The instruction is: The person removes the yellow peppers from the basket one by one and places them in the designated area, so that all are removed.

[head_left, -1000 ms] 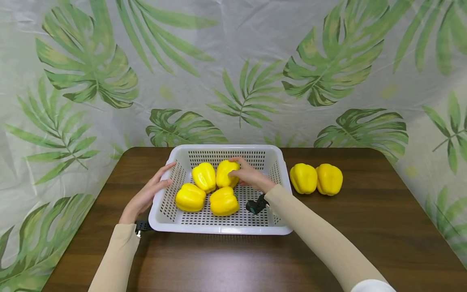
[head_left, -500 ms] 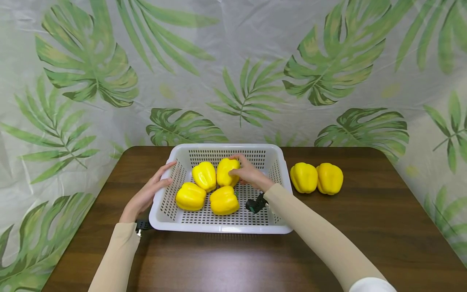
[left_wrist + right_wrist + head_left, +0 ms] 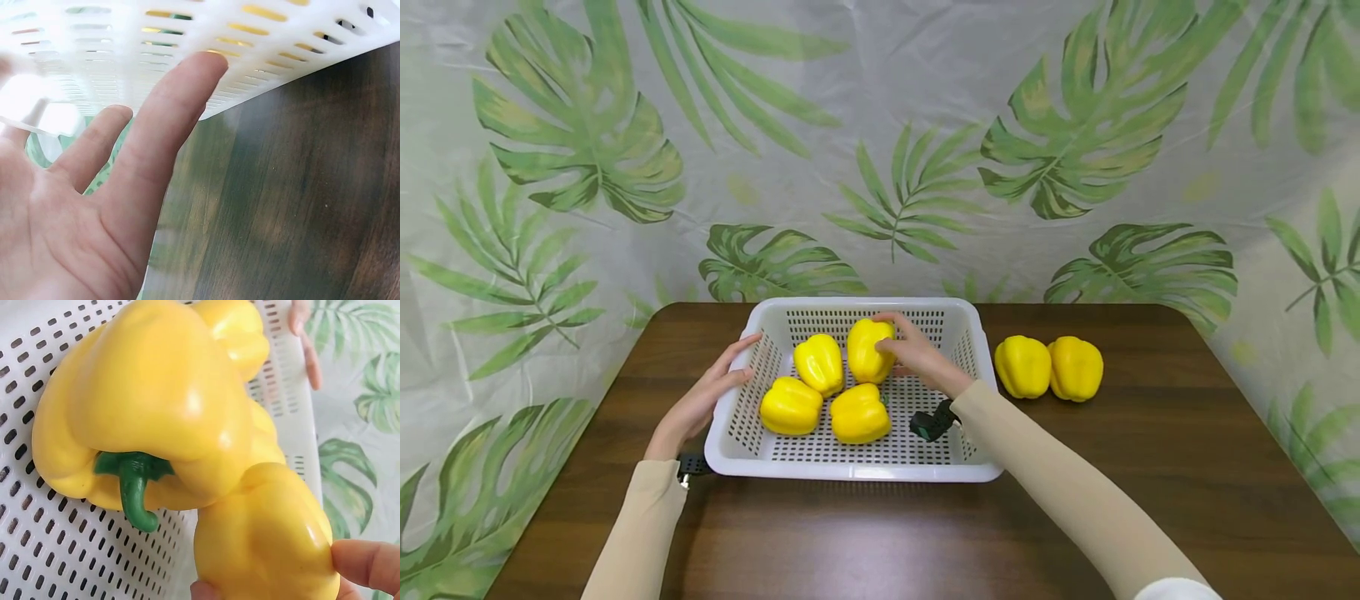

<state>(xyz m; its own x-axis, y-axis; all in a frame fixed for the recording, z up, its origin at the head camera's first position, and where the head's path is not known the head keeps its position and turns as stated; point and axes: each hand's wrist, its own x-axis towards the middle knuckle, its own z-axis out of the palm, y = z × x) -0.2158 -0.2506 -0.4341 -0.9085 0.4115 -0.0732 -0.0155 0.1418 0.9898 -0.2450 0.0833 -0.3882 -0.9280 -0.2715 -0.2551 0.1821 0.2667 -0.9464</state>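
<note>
A white perforated plastic basket holds several yellow bell peppers. At its far middle, my right hand grips one bell pepper from its right side, thumb and fingers on opposite sides. The right wrist view shows the same held pepper low in the frame, beside a larger-looking bell pepper with a green stem. My left hand lies along the basket's left wall, with fingers extended and fingertips at the rim. In the left wrist view its fingers are fairly straight against the slotted outer wall.
Two more yellow bell peppers, one beside the other, stand side by side on the brown wooden table, right of the basket. A leaf-patterned cloth hangs behind the table.
My right hand and the bell pepper it grips have shifted slightly up and to the right in the head view. The left hand and basket stay in place.
</note>
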